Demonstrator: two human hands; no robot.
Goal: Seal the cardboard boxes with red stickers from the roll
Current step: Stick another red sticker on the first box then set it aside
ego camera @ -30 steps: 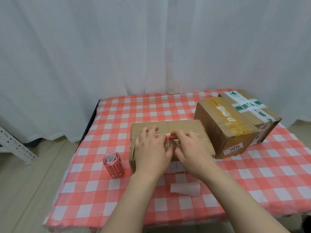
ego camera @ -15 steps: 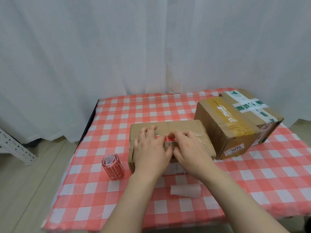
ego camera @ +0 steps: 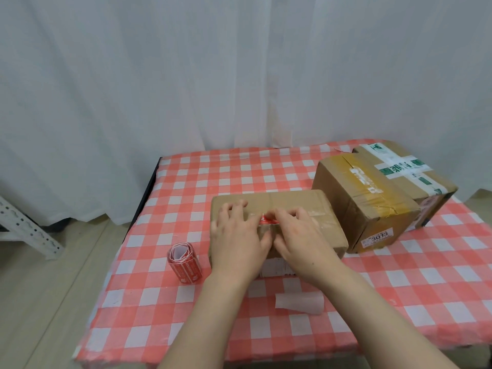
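A flat cardboard box (ego camera: pixel 295 202) lies in the middle of the table. A red sticker (ego camera: pixel 267 220) sits on its top along the taped seam, mostly covered by my fingers. My left hand (ego camera: pixel 235 235) rests flat on the box's left part, its fingers spread. My right hand (ego camera: pixel 300 234) lies beside it, its fingertips pressing on the sticker. The roll of red stickers (ego camera: pixel 183 263) stands on the table left of the box.
Two taller taped cardboard boxes (ego camera: pixel 364 206) (ego camera: pixel 415 171) stand at the right rear, close to the flat box. A white strip of backing paper (ego camera: pixel 299 303) lies near the table's front edge. A white curtain hangs behind; a metal bracket (ego camera: pixel 24 230) stands on the floor at left.
Both hands stay on the box top; the fingers have shifted slightly along the red sticker. The view has drifted a little.
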